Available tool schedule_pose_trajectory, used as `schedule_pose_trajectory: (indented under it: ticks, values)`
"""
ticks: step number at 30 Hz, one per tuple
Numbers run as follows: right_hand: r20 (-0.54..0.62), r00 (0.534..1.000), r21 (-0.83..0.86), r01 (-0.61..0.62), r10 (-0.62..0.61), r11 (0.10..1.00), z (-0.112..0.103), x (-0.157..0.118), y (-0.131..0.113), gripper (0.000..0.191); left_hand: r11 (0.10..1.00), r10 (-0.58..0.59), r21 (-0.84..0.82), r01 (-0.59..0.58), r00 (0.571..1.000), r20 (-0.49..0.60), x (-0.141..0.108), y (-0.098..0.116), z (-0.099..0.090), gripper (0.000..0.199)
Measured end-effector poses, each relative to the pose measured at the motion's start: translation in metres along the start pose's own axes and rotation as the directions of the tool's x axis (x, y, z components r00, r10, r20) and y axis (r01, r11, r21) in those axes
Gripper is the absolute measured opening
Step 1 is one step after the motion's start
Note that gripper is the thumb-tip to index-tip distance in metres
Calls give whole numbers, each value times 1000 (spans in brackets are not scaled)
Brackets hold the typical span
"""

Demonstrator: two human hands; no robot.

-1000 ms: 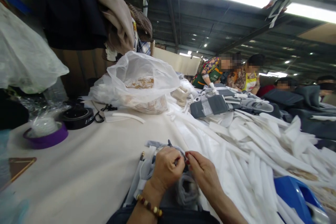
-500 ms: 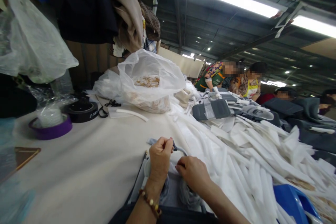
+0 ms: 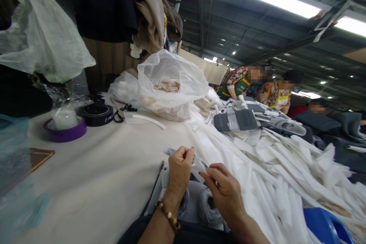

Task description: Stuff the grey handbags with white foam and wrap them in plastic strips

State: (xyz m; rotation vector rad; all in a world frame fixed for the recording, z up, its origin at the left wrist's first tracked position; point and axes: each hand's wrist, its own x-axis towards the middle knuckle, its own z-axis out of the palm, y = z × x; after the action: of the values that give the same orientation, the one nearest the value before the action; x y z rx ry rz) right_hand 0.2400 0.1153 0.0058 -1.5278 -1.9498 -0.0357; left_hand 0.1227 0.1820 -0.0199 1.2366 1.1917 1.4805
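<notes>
My left hand, with a beaded bracelet at its wrist, is pinched on a grey strip whose end sticks out past the knuckles. My right hand is closed by thumb and fingers on a thin whitish translucent piece that spans the gap between the hands. Below the hands, close to my body, lie grey rolled coils on grey material. A dark thin edge with a metal tip runs along the left of this material.
A plastic bag stands open behind the hands. Purple tape and black tape sit at the left. White strips and grey padded pieces are heaped right, near a blue object. Several people are beyond.
My right hand has turned and its fingers have come up onto the translucent piece, which now shows between the hands. The view has shifted slightly, moving the surroundings rightward.
</notes>
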Motion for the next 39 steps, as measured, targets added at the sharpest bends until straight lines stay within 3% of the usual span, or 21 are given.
schedule_pose_trajectory:
  ticks: [3, 5, 7, 9, 14, 17, 21, 24, 26, 29, 32, 35, 39]
  values:
    - [-240, 959, -8, 153, -150, 988, -12, 1, 0, 18, 1000, 0, -24, 1, 999, 36, 1, 3, -2, 38]
    - [-311, 939, 1, 158, -150, 987, -14, 5, 0, 16, 997, 9, -80, 7, 980, 199, 0, 6, -3, 46]
    - [-340, 932, 39, 145, -124, 989, -12, 9, 1, 15, 989, 37, -146, 24, 915, 401, 0, 10, -4, 49]
    - [-356, 929, 75, 131, -97, 989, -9, 13, 4, 15, 978, 54, -201, 61, 851, 522, -1, 13, -6, 46]
    - [-377, 926, 183, 75, 0, 980, -5, 21, 8, 10, 900, 34, -380, 213, 835, 549, 0, 13, -11, 34]
    - [-382, 924, 224, 59, 32, 973, -6, 25, 7, 9, 920, -13, -304, 246, 797, 604, 2, 13, -11, 26]
    - [-389, 914, 343, 28, 114, 939, -10, 14, -1, 5, 924, -12, -290, 248, 779, 627, 2, 15, -12, 13]
    - [-368, 880, 497, -88, 301, 863, -12, -11, -14, 36, 855, -11, -325, 405, 639, 769, 0, 17, -17, 15]
    - [-316, 864, 510, -192, 391, 838, -9, -34, -24, 56, 837, 6, -301, 456, 543, 840, -1, 19, -22, 15]
    - [-193, 868, 450, -335, 457, 828, 3, -64, -34, 69, 860, 48, -276, 429, 470, 881, -1, 20, -26, 14]
    - [-127, 860, 417, -405, 493, 814, 20, -79, -32, 72, 903, 96, -271, 333, 459, 883, 0, 18, -29, 15]
    - [-186, 867, 359, -377, 461, 854, 33, -83, -20, 74, 918, 159, -308, 249, 480, 862, -1, 17, -29, 13]
    - [-278, 874, 344, -297, 399, 890, 42, -85, -8, 44, 908, 193, -329, 259, 438, 878, -8, 24, -25, 15]
